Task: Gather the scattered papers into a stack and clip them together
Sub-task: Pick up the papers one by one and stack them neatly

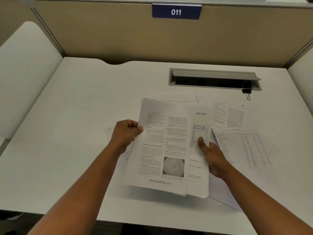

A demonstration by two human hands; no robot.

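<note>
I hold a bundle of printed papers point(162, 146) lifted off the white desk point(76, 116), its top page showing text and a round grey picture. My left hand point(126, 134) grips the bundle's left edge, thumb on top. My right hand point(211, 156) grips the right edge of the sheets behind, thumb on the front. More loose sheets lie flat on the desk: one with a table of numbers point(243, 150) at the right, a text page point(228, 114) behind it, and another point(176, 97) beyond the bundle. A black binder clip point(246, 93) lies at the far right.
A grey cable tray point(215, 78) with its lid raised is sunk into the desk behind the papers. Beige partition walls point(118, 36) enclose the desk, with a blue "011" sign point(176, 12) on the back wall. The desk's front edge runs below my forearms.
</note>
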